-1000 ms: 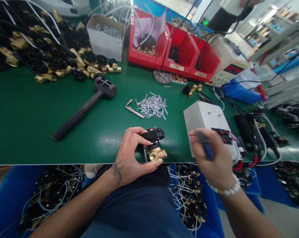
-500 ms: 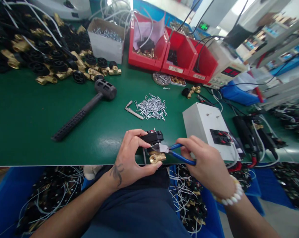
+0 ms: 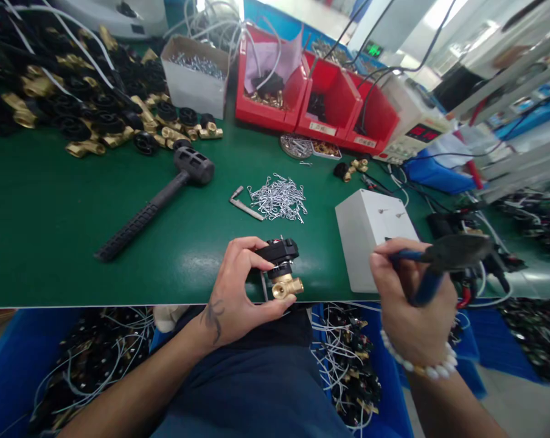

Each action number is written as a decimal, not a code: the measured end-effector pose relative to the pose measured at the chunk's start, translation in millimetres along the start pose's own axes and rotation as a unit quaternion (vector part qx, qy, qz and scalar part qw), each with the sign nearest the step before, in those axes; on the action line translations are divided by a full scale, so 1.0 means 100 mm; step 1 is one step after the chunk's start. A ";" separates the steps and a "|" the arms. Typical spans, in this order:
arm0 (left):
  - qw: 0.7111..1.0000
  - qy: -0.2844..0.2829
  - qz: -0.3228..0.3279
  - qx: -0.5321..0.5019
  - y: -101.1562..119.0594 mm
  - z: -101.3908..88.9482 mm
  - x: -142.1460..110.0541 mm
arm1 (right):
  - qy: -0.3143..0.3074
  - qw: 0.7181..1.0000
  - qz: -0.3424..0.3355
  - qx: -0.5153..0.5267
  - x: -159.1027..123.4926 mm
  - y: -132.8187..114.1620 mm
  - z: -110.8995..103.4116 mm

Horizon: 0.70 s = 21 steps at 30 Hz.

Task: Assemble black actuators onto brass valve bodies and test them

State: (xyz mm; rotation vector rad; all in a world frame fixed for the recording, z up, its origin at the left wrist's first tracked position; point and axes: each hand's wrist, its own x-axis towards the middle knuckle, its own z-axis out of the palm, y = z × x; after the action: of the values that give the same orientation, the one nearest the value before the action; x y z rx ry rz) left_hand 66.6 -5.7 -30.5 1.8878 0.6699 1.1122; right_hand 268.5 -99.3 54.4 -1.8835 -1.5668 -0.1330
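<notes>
At the table's front edge my left hand (image 3: 241,277) grips a brass valve with a black top (image 3: 281,267), fingers on the black part and thumb under the brass body. My right hand (image 3: 414,301) is off to the right, in front of the grey control box (image 3: 375,234), closed around blue-handled pliers (image 3: 452,252). The pliers are blurred by motion and their jaws point right. Beyond the valve lies a heap of small silver cotter pins (image 3: 279,198), with a bent metal piece (image 3: 246,204) beside it.
A black mallet (image 3: 159,204) lies on the left of the green table (image 3: 51,243). Several valves (image 3: 106,121) are piled behind it. A white box of screws (image 3: 195,73) and red bins (image 3: 270,79) stand at the back. Blue crates (image 3: 10,365) sit below the edge.
My right hand has drawn the pliers away from the valve, moving right and turning their jaws to the right. My left hand still holds the valve in nearly the same place.
</notes>
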 end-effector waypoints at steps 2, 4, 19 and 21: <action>1.000 -0.001 0.000 0.006 0.00 0.00 0.00 | -0.111 0.993 -0.040 -0.030 0.00 0.00 0.03; 1.000 -0.003 0.007 0.016 0.01 0.01 0.00 | -0.243 0.963 -0.088 -0.073 0.02 -0.01 0.03; 1.000 0.000 -0.007 0.020 0.02 0.01 0.01 | -0.103 0.994 0.007 -0.045 0.02 0.03 0.02; 1.000 0.002 0.001 0.029 0.04 0.00 0.01 | -0.161 0.986 0.023 -0.033 -0.02 0.03 0.08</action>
State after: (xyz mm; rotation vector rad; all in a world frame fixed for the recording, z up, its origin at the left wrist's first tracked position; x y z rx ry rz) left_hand 67.5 -7.5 -26.8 1.9349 0.7099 1.1094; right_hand 267.8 -97.2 46.2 -2.0698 -1.7463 0.1484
